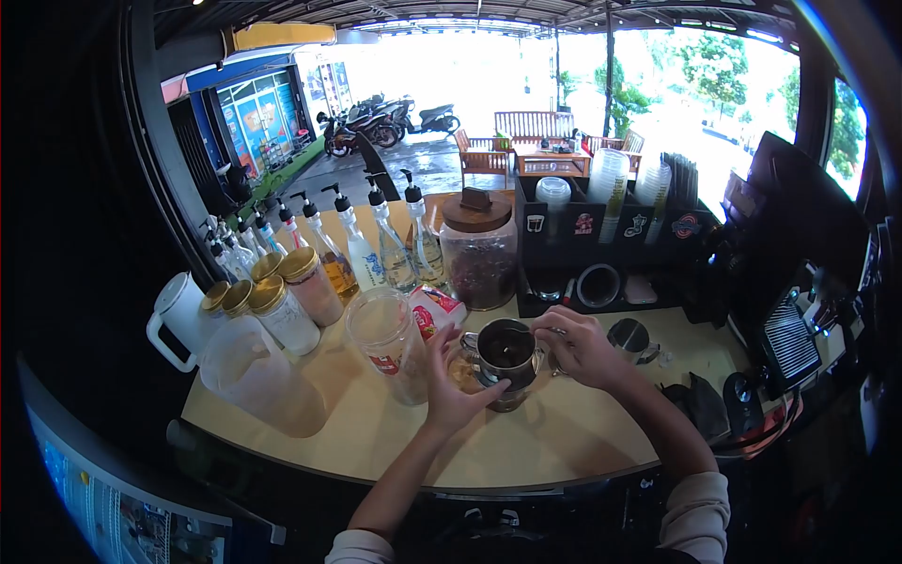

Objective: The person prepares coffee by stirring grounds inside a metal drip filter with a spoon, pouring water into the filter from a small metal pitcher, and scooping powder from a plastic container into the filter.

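A metal drip coffee filter [507, 350] with side handles sits upright on a small glass [508, 399], with dark contents inside. My left hand [453, 381] steadies the filter from the left: its thumb presses the lower edge and its fingers stand by the handle. Over the filter's right rim, my right hand [583, 350] pinches a thin-handled utensil that reaches toward the opening; its far end is hard to make out. Left of my left hand stands a clear plastic jar [383, 329] with a red label. A red and white packet [435, 310] lies behind the filter.
A white pitcher [249, 362], gold-lidded jars [284, 315] and several pump bottles [362, 249] fill the left side. Behind stands a wooden-lidded jar [479, 249] beside a black cup organizer [601, 230]. A metal cup [629, 340] and dark cloth [697, 404] are at right.
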Available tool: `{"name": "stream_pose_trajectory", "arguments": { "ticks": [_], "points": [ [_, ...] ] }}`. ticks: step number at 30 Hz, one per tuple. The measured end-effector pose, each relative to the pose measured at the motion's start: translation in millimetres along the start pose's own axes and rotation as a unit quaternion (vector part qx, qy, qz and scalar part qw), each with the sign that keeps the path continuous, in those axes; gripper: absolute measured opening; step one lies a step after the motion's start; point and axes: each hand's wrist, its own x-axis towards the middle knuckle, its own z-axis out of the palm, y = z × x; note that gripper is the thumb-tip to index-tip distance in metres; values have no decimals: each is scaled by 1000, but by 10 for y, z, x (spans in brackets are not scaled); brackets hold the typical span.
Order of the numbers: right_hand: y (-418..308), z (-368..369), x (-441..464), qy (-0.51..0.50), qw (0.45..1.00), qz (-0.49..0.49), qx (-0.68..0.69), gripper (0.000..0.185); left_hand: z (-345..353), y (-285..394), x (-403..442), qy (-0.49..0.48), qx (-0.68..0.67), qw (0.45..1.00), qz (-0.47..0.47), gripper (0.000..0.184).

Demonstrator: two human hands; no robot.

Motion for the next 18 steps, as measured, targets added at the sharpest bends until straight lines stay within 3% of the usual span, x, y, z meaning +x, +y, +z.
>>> {"name": "stream_pose_trajectory", "arguments": {
  "ticks": [2, 5, 11, 14, 18],
  "points": [
    [16, 35, 6, -8, 996, 20, 83, 9, 65, 43, -108, 19, 7, 1000, -3, 96],
    [-35, 7, 21, 1, 997, 52, 55, 8, 193, 155, -100, 38, 17, 999, -10, 94],
    [-27, 84, 6, -12, 998, -7, 58, 9, 361, 262, -9, 54, 69, 995, -37, 97],
    [-44, 80, 10, -3, 999, 10, 46, 10, 318, 283, 37, 0, 82, 994, -76, 101],
    [27, 72, -5, 15, 998, 2, 59, 10, 210, 184, 146, -59, -42, 994, -80, 104]
  ]
}}
